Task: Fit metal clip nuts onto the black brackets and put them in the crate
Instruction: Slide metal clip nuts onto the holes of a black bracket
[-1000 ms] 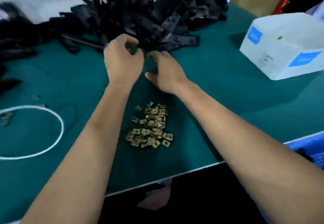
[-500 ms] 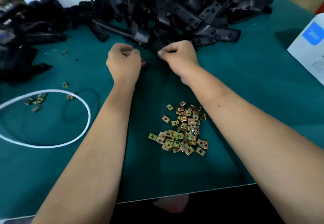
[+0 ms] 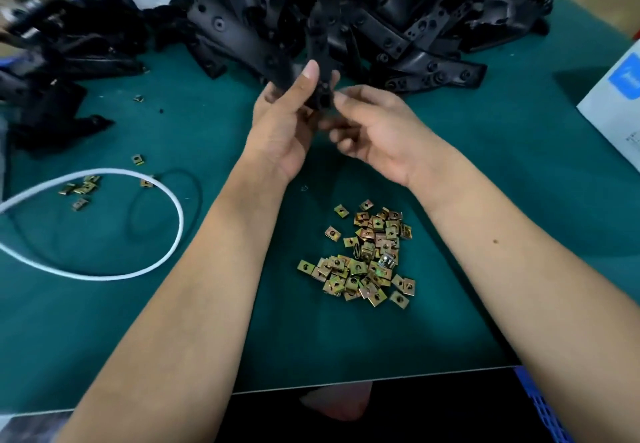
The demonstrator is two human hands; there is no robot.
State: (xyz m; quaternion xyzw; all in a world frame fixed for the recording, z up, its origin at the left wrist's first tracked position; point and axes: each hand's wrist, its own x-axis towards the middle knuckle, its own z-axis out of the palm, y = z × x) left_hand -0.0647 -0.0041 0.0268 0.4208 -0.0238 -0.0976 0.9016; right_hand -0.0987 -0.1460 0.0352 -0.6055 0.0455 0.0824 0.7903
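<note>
My left hand (image 3: 284, 131) grips a black bracket (image 3: 320, 44) upright above the green mat, thumb pressed on its face. My right hand (image 3: 374, 131) is at the bracket's lower end, fingertips pinching it from the right; whether a clip nut is between those fingers is hidden. A pile of brass-coloured clip nuts (image 3: 363, 259) lies on the mat between my forearms. A big heap of black brackets (image 3: 398, 27) fills the far side of the table. A corner of the blue crate (image 3: 540, 404) shows at the bottom right, below the table edge.
A white cord loop (image 3: 173, 200) lies on the left with a few loose clip nuts (image 3: 81, 189) inside it. More black parts (image 3: 52, 89) sit at the far left. A white box with blue labels (image 3: 616, 103) stands at the right edge. The table's front edge (image 3: 381, 378) runs close below.
Both hands have come back from the heap toward me, turned palm-up. The left hand now holds a bracket lifted from the heap, and the right hand has closed in on its lower end.
</note>
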